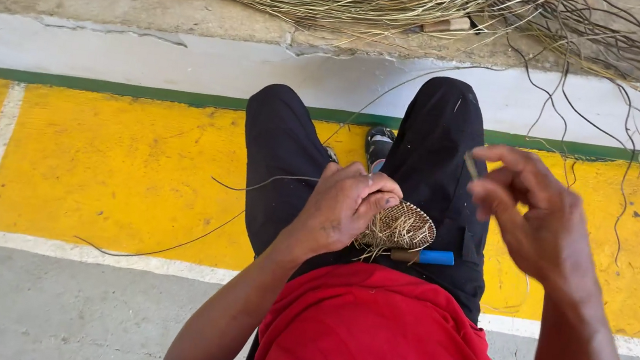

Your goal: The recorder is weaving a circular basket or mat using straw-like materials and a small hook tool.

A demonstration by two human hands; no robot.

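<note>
A small woven disc [400, 226] was held flat on the lap, gripped at its left edge by the left hand [345, 203]. The right hand [532, 210], raised to its right and apart from it, was pinched on a thin fibre strand [471, 166]. A blue-handled tool [424, 256] lay just beneath the disc; loose straw [406, 7] was piled well ahead.

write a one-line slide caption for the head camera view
Seated person's left hand grips a small woven fibre disc on the lap while the right hand pinches a thin strand.

An outdoor weaving spot: painted concrete floor [93, 168] and piled dry fibre strands [374, 3].
</note>
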